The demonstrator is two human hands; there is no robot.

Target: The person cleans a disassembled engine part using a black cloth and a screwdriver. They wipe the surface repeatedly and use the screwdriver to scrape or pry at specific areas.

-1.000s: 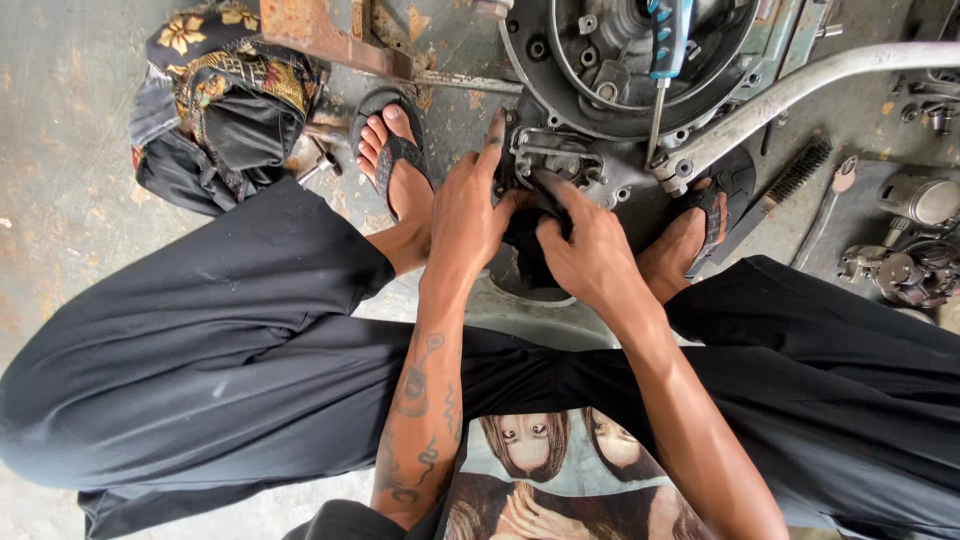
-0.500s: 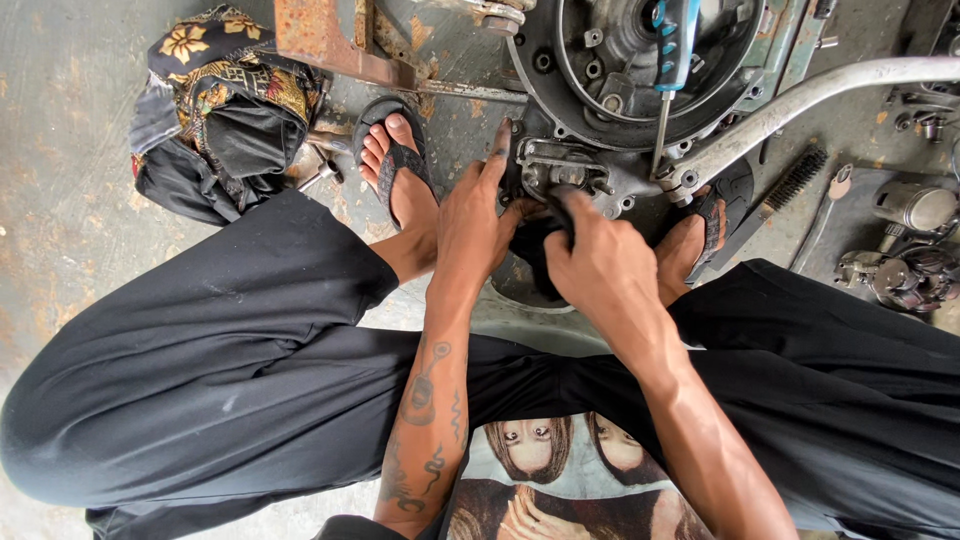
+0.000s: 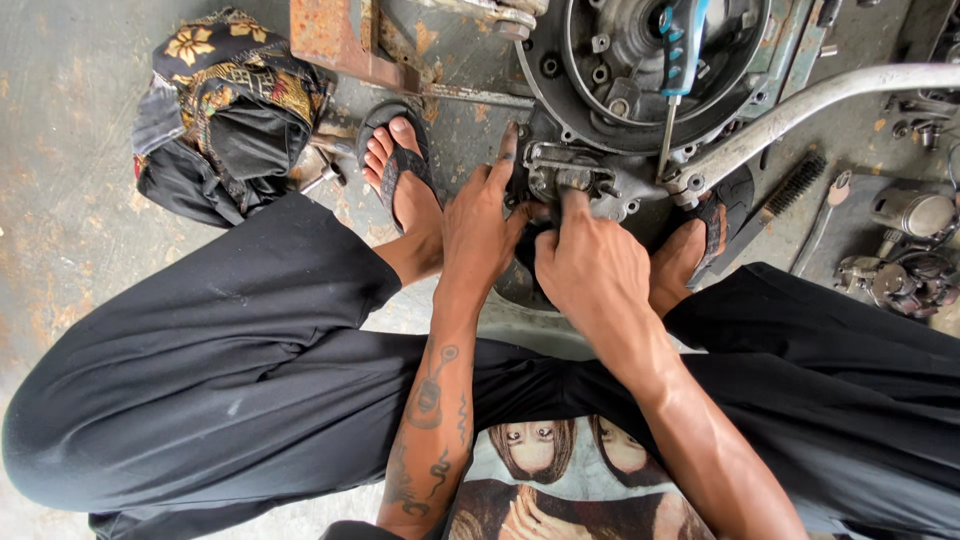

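A grey engine casing (image 3: pixel 640 70) lies on the concrete floor between my feet. My left hand (image 3: pixel 485 215) rests against its lower left edge, index finger stretched up along the metal. My right hand (image 3: pixel 590 265) presses its fingertips on a small metal bracket part (image 3: pixel 565 175) at the casing's bottom. Whether either hand grips something is hidden by the fingers. A blue-handled screwdriver (image 3: pixel 675 60) stands stuck in the casing above my right hand. A silver lever arm (image 3: pixel 800 105) runs from the casing to the upper right.
A patterned black and gold cloth bag (image 3: pixel 225 110) lies at the upper left. A wire brush (image 3: pixel 785 195), a wrench (image 3: pixel 820 225) and small engine parts (image 3: pixel 905 260) sit at the right. A rusty metal plate (image 3: pixel 335 35) lies beyond my left foot (image 3: pixel 400 175).
My right hand has slid up from the casing's lower rim onto the bracket part. The left hand has shifted slightly, its index finger now stretched upward.
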